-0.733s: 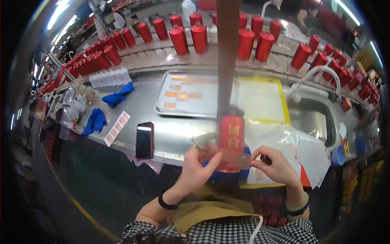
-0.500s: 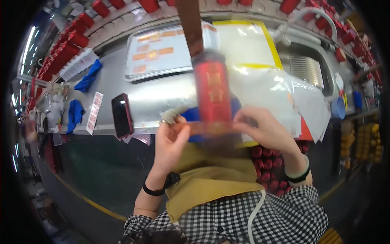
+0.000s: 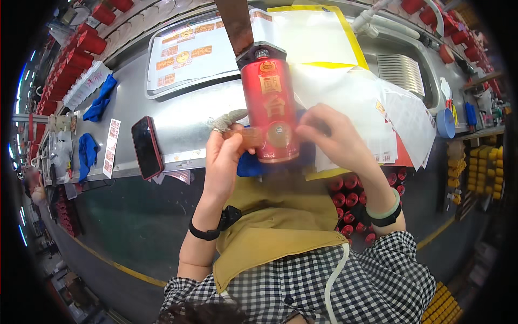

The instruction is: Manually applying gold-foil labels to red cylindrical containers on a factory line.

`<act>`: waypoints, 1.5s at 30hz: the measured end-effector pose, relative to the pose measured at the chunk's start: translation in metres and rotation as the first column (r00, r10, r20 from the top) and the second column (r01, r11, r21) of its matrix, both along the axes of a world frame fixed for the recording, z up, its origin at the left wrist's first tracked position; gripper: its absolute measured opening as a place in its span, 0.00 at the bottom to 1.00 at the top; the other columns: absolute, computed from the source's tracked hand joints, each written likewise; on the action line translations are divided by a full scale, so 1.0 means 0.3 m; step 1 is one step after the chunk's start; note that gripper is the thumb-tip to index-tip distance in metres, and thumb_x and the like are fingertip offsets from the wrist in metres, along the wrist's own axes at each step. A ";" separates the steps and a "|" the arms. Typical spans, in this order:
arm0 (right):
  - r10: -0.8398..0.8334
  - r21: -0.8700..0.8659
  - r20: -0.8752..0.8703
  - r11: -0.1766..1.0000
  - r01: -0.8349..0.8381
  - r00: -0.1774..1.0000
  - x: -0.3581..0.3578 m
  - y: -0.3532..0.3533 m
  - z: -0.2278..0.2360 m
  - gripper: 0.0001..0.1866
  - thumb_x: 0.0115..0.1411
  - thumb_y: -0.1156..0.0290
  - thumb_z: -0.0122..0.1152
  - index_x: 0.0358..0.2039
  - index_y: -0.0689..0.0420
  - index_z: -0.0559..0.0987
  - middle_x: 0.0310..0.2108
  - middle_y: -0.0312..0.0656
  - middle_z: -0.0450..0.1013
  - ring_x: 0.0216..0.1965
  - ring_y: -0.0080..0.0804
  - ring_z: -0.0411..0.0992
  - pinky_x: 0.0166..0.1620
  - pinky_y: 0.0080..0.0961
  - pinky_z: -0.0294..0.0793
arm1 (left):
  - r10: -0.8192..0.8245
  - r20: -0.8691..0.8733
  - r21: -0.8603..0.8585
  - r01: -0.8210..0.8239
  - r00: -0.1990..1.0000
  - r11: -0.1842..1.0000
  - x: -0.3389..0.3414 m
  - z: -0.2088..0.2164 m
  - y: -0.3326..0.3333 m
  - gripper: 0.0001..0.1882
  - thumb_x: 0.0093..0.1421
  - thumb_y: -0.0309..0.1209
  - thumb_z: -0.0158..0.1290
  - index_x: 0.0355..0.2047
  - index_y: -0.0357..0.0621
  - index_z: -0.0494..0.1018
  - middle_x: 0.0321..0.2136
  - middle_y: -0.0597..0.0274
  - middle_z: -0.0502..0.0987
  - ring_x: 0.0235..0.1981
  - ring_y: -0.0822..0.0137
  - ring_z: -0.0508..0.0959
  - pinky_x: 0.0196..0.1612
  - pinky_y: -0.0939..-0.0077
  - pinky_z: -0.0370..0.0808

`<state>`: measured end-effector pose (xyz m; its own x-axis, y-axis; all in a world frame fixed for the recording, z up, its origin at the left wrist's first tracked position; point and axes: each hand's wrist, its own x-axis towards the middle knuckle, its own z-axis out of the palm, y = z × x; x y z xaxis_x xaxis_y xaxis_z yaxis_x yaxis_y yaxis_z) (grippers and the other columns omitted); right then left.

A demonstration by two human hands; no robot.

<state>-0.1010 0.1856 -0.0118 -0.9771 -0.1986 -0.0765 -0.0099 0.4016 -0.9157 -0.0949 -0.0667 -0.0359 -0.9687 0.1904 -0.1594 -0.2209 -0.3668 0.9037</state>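
A red bottle [image 3: 268,102] with gold characters stands before me, its neck end in a dark bracket. Across its lower part runs a thin orange-brown decal strip [image 3: 251,138] with a round gold medallion [image 3: 279,135] at the bottle's front. My left hand [image 3: 224,154] pinches the strip's left end between thumb and fingers. Against the bottle's right side, my right hand [image 3: 329,129] is closed, thumb and fingertips together at the strip's right end, which they largely hide. A greyish ribbed piece [image 3: 229,120] sits at my left fingers; its kind I cannot make out.
A tray [image 3: 149,81] with a decal sheet [image 3: 183,56] lies at the back left. A phone [image 3: 146,147], a printed strip [image 3: 111,148] and blue cloths [image 3: 87,156] are on the left. Papers [image 3: 356,113], a sink [image 3: 426,102] and a blue cup [image 3: 445,123] lie right. Red bottles [image 3: 350,200] stand below.
The view has shifted and become sharper. My hands have brought the strip against the bottle, its medallion now at the front; before, the strip was stretched between them, blurred.
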 end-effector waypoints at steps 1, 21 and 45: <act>0.020 -0.029 -0.006 0.999 -0.021 1.000 -0.003 0.002 -0.007 0.12 0.63 0.65 0.67 0.36 0.62 0.80 0.31 0.41 0.75 0.32 0.29 0.71 0.39 0.28 0.72 | -0.015 0.025 0.104 0.013 1.000 0.995 -0.003 -0.004 0.003 0.23 0.69 0.27 0.46 0.64 0.36 0.65 0.43 0.65 0.72 0.42 0.74 0.75 0.44 0.75 0.72; 0.094 -0.257 0.157 0.965 -0.052 0.983 -0.025 0.017 -0.041 0.11 0.66 0.68 0.65 0.39 0.64 0.80 0.30 0.36 0.79 0.31 0.17 0.70 0.37 0.19 0.71 | -0.042 -0.034 -0.194 0.034 0.999 0.980 0.000 0.030 0.016 0.28 0.65 0.24 0.60 0.63 0.41 0.65 0.40 0.66 0.76 0.43 0.73 0.76 0.43 0.77 0.74; 0.060 -0.149 0.196 0.988 -0.031 0.979 -0.027 0.011 -0.032 0.12 0.67 0.66 0.64 0.38 0.63 0.80 0.26 0.31 0.71 0.29 0.17 0.62 0.34 0.21 0.66 | -0.077 0.112 -0.200 0.099 0.991 0.975 -0.039 0.029 -0.020 0.19 0.63 0.26 0.63 0.46 0.32 0.65 0.39 0.54 0.79 0.41 0.68 0.81 0.40 0.76 0.75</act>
<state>-0.1092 0.1888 -0.0213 -0.9346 -0.2660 -0.2363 0.1638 0.2679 -0.9494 -0.1067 -0.0728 -0.0273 -0.9258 0.2270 -0.3022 -0.3400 -0.1511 0.9282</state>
